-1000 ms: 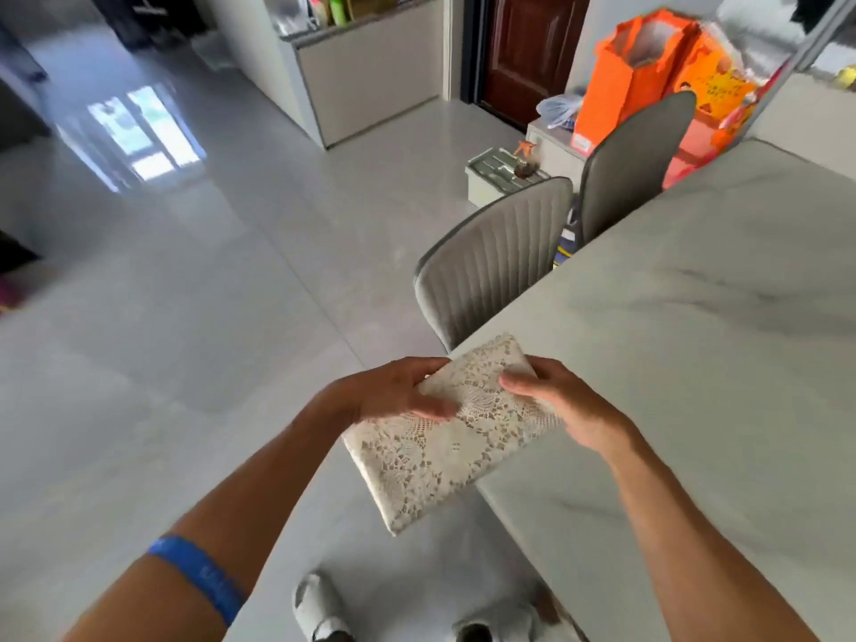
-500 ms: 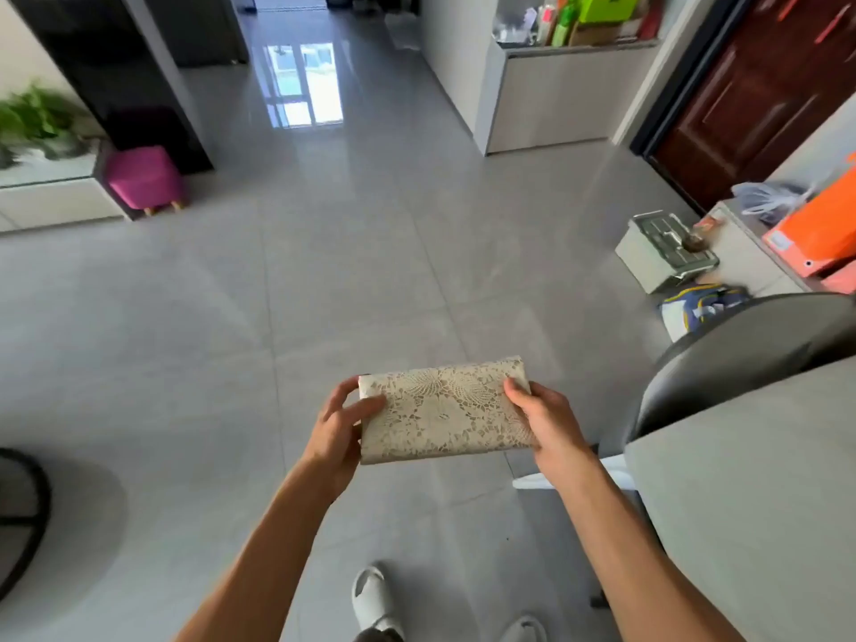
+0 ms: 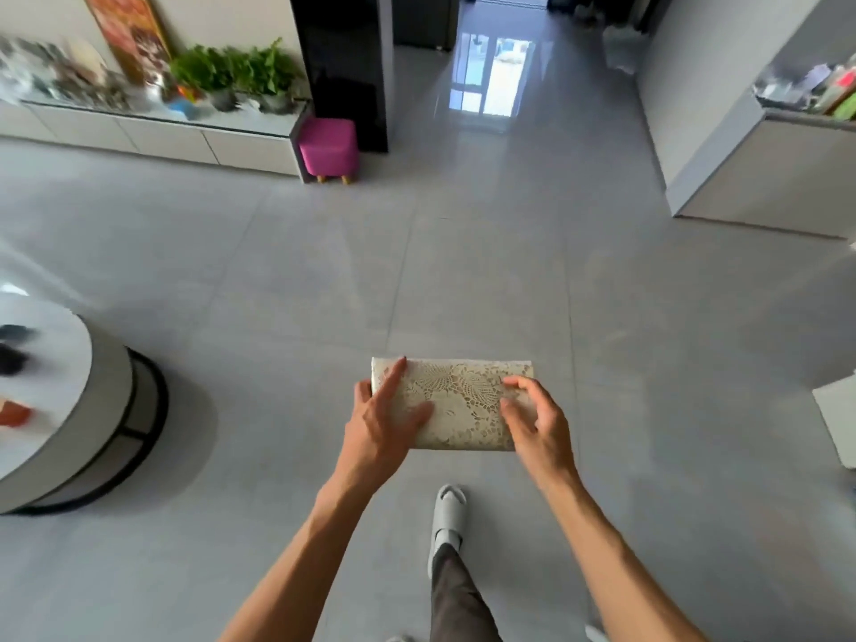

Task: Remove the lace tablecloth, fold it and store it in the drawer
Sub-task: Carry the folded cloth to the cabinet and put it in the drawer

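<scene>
The cream lace tablecloth (image 3: 456, 400) is folded into a compact rectangle and held level over the grey tiled floor, in the lower middle of the head view. My left hand (image 3: 382, 421) grips its left end, thumb on top and a finger along the edge. My right hand (image 3: 532, 417) holds the right end with curled fingers. A long low cabinet with drawer fronts (image 3: 194, 143) runs along the far left wall.
A round white table on a black ring base (image 3: 69, 410) stands at the left. A pink stool (image 3: 329, 148) sits by a black column (image 3: 340, 62). A grey counter unit (image 3: 764, 173) stands at the far right. My slippered foot (image 3: 448, 512) steps forward below the cloth.
The view has swung left, away from the marble table and chairs, toward the open floor and the low cabinet. Both hands keep hold of the folded cloth, now carried over the floor.
</scene>
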### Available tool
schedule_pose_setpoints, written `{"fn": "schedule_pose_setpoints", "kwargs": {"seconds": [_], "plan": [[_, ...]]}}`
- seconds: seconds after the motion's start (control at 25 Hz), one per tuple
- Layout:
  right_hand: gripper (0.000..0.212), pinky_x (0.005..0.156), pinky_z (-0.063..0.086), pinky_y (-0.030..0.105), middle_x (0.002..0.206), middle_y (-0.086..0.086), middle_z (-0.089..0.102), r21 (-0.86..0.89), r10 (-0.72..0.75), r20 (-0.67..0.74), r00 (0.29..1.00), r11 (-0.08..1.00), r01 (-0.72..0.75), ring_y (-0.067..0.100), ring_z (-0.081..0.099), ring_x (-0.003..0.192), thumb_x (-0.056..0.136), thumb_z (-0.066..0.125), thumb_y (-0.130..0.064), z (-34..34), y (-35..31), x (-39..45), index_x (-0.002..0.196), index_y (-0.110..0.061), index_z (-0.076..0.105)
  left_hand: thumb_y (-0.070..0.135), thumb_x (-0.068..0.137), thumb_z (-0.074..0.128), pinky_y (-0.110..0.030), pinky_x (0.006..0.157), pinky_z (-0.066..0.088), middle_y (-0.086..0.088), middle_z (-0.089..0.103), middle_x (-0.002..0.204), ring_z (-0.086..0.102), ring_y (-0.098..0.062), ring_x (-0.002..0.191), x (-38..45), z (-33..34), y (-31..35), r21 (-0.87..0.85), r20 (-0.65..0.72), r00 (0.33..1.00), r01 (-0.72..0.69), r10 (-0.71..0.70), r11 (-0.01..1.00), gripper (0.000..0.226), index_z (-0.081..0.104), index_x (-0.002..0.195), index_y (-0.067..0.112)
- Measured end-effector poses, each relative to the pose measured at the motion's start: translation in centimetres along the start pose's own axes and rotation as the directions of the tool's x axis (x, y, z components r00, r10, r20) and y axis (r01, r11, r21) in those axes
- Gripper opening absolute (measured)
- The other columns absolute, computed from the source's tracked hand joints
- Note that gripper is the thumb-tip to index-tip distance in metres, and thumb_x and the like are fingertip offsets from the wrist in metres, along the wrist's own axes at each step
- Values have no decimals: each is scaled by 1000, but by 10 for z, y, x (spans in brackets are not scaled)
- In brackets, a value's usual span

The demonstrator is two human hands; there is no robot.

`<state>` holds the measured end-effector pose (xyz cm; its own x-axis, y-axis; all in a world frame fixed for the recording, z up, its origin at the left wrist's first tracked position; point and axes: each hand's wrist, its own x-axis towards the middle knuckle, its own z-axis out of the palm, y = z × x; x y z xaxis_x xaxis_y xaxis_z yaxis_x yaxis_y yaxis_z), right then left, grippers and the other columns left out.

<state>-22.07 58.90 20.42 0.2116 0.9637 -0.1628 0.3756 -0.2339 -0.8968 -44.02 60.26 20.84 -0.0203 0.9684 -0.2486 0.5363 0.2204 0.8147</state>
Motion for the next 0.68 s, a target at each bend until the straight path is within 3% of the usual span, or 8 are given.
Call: {"fn": "schedule_pose_setpoints", "kwargs": {"seconds": [0.08,0.2,0.4,0.68], "plan": [[45,92,38,6,117,-14,56,-57,10,119,993,998,-3,-9,52,109,82,77,-26,14,-9,54,122,-38,60,54,76,75,-25,80,42,7,38,114,51,-11,86,46,-11,2,17,-1,1000,24,-24,1000,79,34,143,50],[71,87,32,-3,117,-10,47,-125,2,270,963,992,33,-8,48,106,73,84,-36,47,-44,141,135,-47,50,52,70,80,-23,82,42,5,39,113,53,-13,89,119,-43,2,-5,-64,996,59,-60,998,86,35,143,51],[77,96,36,16,121,-8,47,-134,-88,382,920,980,149,1,48,114,72,83,-43,131,-112,256,134,-61,41,52,70,80,-22,81,42,8,41,111,50,-4,88,224,-117,-6,-99,-222,966,112,-131,989,81,39,140,52],[76,94,40,20,124,-6,50,-94,-148,353,924,977,193,7,52,117,67,77,-59,307,-214,418,133,-64,39,48,76,77,-30,83,48,16,48,104,56,-3,94,418,-270,-45,-236,-366,909,116,-199,965,62,48,131,52]]}}
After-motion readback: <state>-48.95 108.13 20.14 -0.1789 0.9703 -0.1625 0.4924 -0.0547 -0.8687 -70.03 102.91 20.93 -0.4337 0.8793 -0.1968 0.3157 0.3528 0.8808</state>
